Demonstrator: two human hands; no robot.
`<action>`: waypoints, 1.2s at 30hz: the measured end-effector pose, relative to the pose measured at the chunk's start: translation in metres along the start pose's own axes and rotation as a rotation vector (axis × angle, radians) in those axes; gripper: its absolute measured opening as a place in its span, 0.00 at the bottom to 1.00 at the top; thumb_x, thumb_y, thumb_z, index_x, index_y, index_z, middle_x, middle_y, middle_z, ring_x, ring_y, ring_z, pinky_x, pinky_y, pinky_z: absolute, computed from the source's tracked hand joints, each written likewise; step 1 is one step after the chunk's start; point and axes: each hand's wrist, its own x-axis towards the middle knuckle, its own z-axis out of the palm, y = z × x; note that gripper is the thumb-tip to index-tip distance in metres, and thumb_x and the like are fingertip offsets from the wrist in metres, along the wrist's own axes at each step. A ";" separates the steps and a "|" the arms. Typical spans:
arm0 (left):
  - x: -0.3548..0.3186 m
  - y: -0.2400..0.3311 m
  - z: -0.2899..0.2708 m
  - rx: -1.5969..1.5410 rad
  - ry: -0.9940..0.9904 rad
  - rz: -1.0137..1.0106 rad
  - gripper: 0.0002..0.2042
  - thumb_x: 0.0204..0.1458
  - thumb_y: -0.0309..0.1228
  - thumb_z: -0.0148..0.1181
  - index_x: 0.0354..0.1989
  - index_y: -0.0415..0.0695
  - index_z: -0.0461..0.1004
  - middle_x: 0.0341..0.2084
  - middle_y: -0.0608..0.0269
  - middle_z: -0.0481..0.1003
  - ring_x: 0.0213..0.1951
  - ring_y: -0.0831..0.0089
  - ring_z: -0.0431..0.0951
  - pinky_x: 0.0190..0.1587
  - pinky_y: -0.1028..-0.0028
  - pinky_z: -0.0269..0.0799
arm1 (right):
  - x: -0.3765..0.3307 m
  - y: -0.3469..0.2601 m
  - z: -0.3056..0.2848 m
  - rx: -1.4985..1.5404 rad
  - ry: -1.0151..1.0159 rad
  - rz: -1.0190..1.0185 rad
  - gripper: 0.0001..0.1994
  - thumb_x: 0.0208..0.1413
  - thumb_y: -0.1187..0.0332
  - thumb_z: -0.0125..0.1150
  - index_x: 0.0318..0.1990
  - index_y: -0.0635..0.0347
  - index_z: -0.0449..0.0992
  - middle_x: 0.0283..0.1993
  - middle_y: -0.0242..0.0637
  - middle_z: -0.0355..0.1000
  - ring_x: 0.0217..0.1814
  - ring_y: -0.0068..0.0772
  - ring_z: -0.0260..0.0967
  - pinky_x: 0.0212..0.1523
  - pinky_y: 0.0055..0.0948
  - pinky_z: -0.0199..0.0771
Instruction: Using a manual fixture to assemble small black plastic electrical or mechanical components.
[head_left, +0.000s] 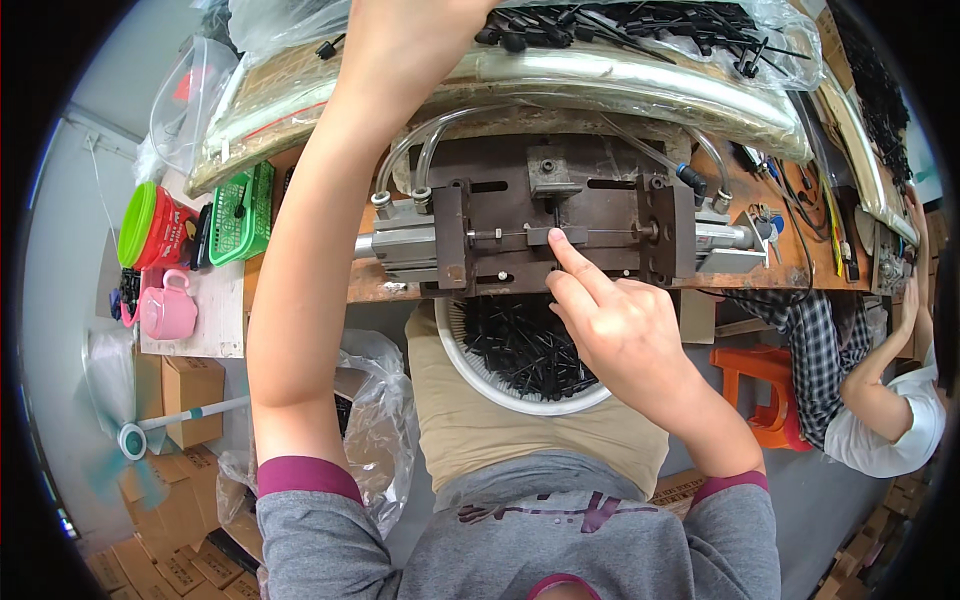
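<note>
My right hand point(625, 325) reaches over a dark metal clamping fixture point(510, 160). Its index finger is stretched out, with the tip on a small dark block point(541, 237) at the fixture's middle. The middle finger rests just below, by the fixture's front edge; the other fingers curl and the thumb is hidden. My left hand point(420, 45) is raised at the far side, near a heap of black plastic parts point(620, 25); the top of the picture cuts off its fingers. Silver cylinders point(408, 240) with clear air hoses flank the fixture.
Below the fixture, a white round basket point(470, 375) of black parts sits at my lap. A plastic-wrapped curved rim point(650, 85) crosses the bench behind. Left are a green basket point(240, 215), a red tub point(160, 225) and a pink cup point(168, 305). A co-worker point(885, 410) sits right.
</note>
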 end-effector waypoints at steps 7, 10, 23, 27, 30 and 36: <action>-0.053 0.049 -0.021 -0.822 0.130 -0.660 0.10 0.64 0.29 0.56 0.46 0.39 0.82 0.26 0.70 0.76 0.27 0.79 0.75 0.29 0.75 0.70 | 0.066 0.037 -0.031 0.278 0.349 0.027 0.12 0.51 0.69 0.72 0.43 0.60 0.80 0.40 0.36 0.80 0.31 0.25 0.76 0.30 0.25 0.75; -0.096 0.051 -0.013 -0.797 -0.039 -0.398 0.24 0.61 0.22 0.55 0.67 0.36 0.65 0.55 0.48 0.74 0.52 0.59 0.79 0.56 0.65 0.74 | 0.121 0.077 -0.035 0.031 0.701 -0.160 0.09 0.54 0.64 0.70 0.39 0.59 0.81 0.29 0.35 0.78 0.27 0.34 0.74 0.32 0.33 0.74; -0.208 0.053 0.030 0.286 -0.206 0.046 0.14 0.41 0.26 0.75 0.37 0.38 0.80 0.52 0.51 0.78 0.33 0.65 0.83 0.36 0.73 0.80 | 0.184 0.124 -0.028 -0.023 0.265 -0.082 0.10 0.49 0.67 0.66 0.36 0.65 0.81 0.38 0.50 0.78 0.46 0.53 0.75 0.50 0.44 0.75; -0.209 0.049 0.042 0.479 -0.234 0.102 0.14 0.39 0.29 0.74 0.35 0.42 0.81 0.49 0.56 0.81 0.27 0.70 0.81 0.30 0.75 0.74 | 0.177 0.112 -0.043 -0.014 0.231 -0.067 0.09 0.49 0.69 0.67 0.36 0.65 0.81 0.36 0.49 0.77 0.44 0.51 0.75 0.47 0.42 0.74; -0.201 0.048 0.042 0.526 -0.271 0.105 0.14 0.39 0.29 0.75 0.36 0.42 0.81 0.49 0.57 0.81 0.25 0.71 0.79 0.29 0.76 0.73 | 0.161 0.108 -0.051 -0.060 0.354 -0.110 0.08 0.50 0.70 0.67 0.36 0.65 0.81 0.35 0.47 0.76 0.41 0.50 0.75 0.44 0.41 0.75; -0.203 0.047 0.043 0.560 -0.263 0.103 0.14 0.38 0.31 0.75 0.35 0.43 0.81 0.48 0.59 0.82 0.26 0.71 0.79 0.28 0.76 0.72 | 0.109 0.087 -0.069 0.050 0.512 -0.013 0.09 0.55 0.66 0.71 0.41 0.57 0.84 0.30 0.27 0.75 0.28 0.16 0.69 0.27 0.19 0.65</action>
